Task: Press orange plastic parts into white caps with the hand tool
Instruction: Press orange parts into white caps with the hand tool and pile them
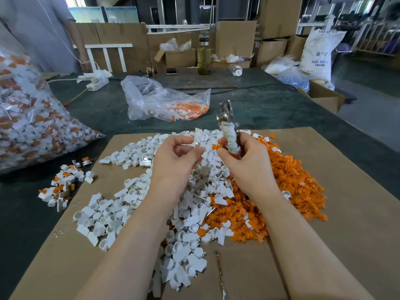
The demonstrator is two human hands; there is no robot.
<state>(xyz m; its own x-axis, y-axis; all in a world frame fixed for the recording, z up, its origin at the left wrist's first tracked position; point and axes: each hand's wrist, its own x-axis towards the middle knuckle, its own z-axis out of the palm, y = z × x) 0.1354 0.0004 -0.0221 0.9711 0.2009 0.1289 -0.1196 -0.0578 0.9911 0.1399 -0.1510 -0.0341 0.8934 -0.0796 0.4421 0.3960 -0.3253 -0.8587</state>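
Note:
A heap of white caps [121, 213] covers the left and middle of a brown cardboard sheet [346, 213]. Beside it on the right lies a heap of orange plastic parts [292, 182]. My left hand [175, 161] is raised above the white heap and pinches a single white cap [198, 144] between thumb and fingertips. My right hand [246, 161] grips the cloth-wrapped handle of the metal hand tool [226, 118], whose shiny head points up and away from me. An orange part sits at my right fingertips, close to the held cap.
A big clear bag of assembled orange-and-white pieces [32, 118] lies at the left, with a small loose pile of the same [62, 187] near it. Farther back sit an open bag with orange parts [166, 105], a power strip [97, 84], a bottle [203, 59] and a person's arm [80, 48].

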